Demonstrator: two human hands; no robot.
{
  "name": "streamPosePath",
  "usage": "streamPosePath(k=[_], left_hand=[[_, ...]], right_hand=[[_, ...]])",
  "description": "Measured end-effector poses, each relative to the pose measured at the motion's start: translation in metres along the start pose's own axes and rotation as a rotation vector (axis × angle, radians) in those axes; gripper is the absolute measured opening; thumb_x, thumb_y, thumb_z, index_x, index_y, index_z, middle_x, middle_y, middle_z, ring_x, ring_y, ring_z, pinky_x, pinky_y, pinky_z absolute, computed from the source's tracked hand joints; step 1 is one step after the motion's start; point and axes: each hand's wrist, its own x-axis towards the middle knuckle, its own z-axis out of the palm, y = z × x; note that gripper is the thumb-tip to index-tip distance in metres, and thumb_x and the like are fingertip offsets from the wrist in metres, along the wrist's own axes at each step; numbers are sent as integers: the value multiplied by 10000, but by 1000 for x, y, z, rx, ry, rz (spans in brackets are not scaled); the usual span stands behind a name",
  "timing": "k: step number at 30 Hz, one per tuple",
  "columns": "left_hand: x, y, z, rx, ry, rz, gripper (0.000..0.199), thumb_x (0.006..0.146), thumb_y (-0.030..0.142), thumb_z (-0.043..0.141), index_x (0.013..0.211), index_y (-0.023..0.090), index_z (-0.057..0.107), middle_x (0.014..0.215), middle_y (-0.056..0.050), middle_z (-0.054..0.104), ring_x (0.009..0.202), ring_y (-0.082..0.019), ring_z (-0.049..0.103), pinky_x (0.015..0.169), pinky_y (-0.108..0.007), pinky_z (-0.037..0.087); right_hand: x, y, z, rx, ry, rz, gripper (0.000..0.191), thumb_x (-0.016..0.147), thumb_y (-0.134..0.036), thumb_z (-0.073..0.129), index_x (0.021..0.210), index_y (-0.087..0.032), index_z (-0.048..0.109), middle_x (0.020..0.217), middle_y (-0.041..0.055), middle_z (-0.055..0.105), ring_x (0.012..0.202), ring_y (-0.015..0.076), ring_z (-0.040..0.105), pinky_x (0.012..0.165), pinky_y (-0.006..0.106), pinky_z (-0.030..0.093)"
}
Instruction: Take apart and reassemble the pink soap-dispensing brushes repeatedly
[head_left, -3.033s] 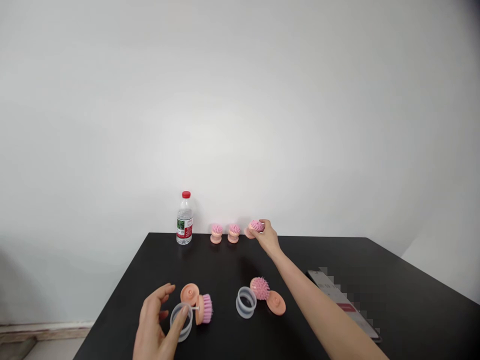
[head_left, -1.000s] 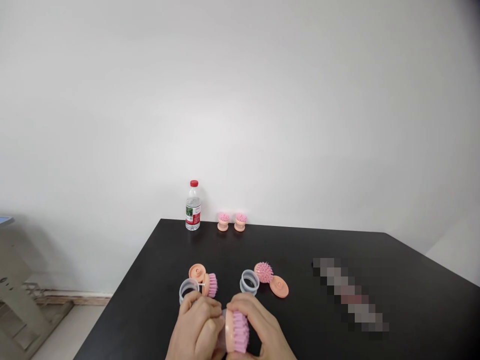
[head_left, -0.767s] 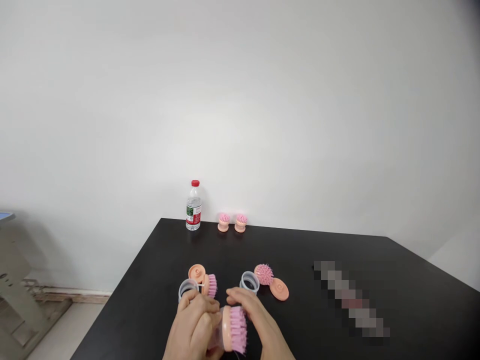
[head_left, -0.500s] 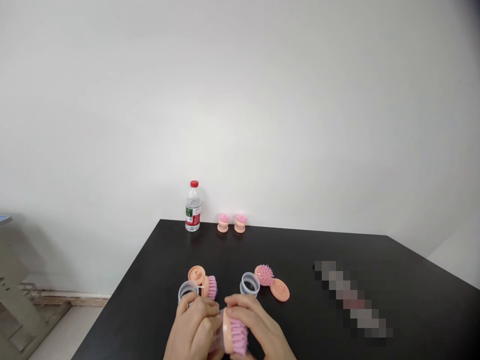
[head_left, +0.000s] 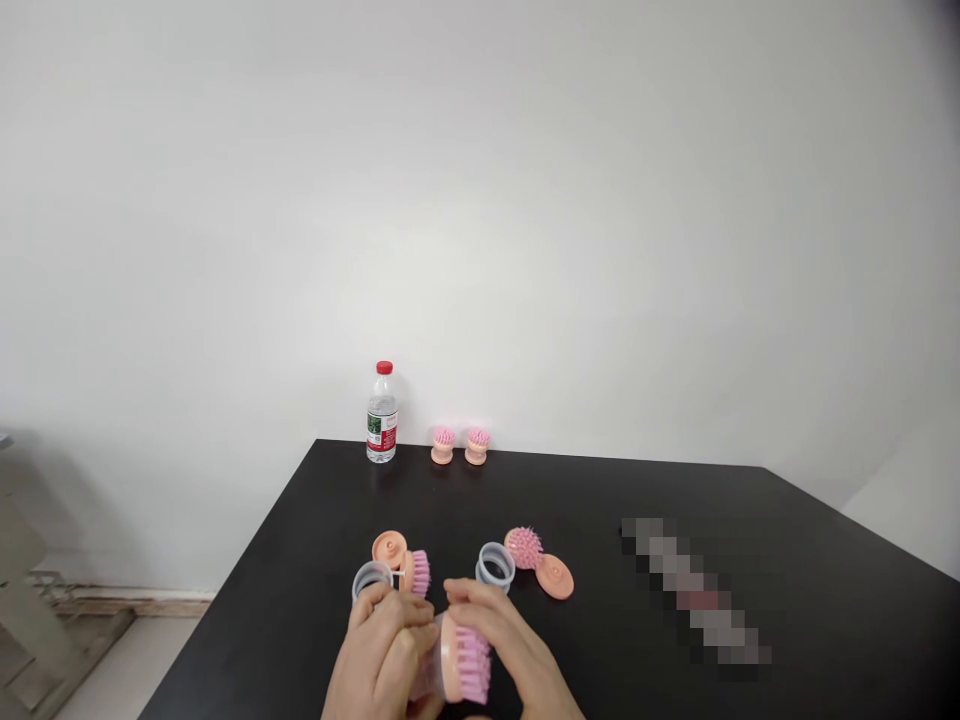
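Near the table's front edge I hold a round scrub brush [head_left: 471,664] on its side, pink bristles facing right. My left hand [head_left: 379,652] is closed round its translucent cup-like body. My right hand [head_left: 516,645] curves over the peach rim and bristles from the right, its thumb mostly hidden below. Just beyond my left hand are a translucent ring-shaped cup [head_left: 373,571], a peach disc [head_left: 389,548] and a bristle head [head_left: 416,573] with a white stem. Past my right fingertips are another translucent cup [head_left: 496,566], a bristle head [head_left: 524,548] and a peach disc [head_left: 555,577].
Against the wall stand a red-capped water bottle [head_left: 382,415] and two whole brushes, a left one [head_left: 442,447] and a right one [head_left: 476,448]. A blurred-out long item [head_left: 694,590] lies on the black table [head_left: 600,500] at right.
The view has shifted slightly, moving everything a little to the left. Both hands keep their hold on the brush, which looks almost unchanged in pose.
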Motion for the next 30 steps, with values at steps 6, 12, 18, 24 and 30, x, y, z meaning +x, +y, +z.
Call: streamPosePath(k=[6, 12, 18, 24, 30], left_hand=[[8, 0, -3, 19, 32, 43, 276, 730, 31, 528, 937, 195, 611, 748, -34, 765, 695, -179, 737, 696, -325, 578], [9, 5, -4, 3, 21, -24, 266, 743, 25, 534, 936, 187, 619, 763, -28, 753, 726, -169, 733, 756, -314, 566], [11, 8, -5, -10, 4, -9, 286, 751, 15, 503, 952, 184, 613, 763, -26, 747, 727, -163, 720, 747, -306, 559], [12, 6, -5, -6, -1, -8, 335, 724, 1, 473, 977, 176, 606, 768, -32, 748, 716, -165, 715, 738, -310, 555], [11, 6, -3, 8, -24, 4, 294, 715, 32, 479, 950, 178, 581, 738, -29, 728, 661, -166, 700, 676, -306, 553]], right_hand=[[5, -4, 5, 23, 63, 281, 571, 611, -226, 864, 1132, -241, 630, 1016, 55, 707, 892, 274, 705, 837, 364, 583], [2, -9, 5, 28, 40, 180, 668, 647, -135, 795, 1266, -296, 599, 1348, 96, 609, 1222, 327, 605, 1046, 437, 494], [1, -10, 9, 68, 55, 387, 678, 560, -166, 862, 1188, -244, 618, 1126, 74, 679, 1034, 319, 676, 948, 444, 548], [2, -10, 7, 117, 56, 298, 772, 593, -105, 806, 1297, -297, 555, 1315, 76, 614, 1216, 313, 603, 1055, 421, 476], [3, -5, 9, 109, 92, 321, 655, 568, -139, 843, 1161, -272, 600, 1081, 38, 655, 967, 265, 662, 905, 381, 537]])
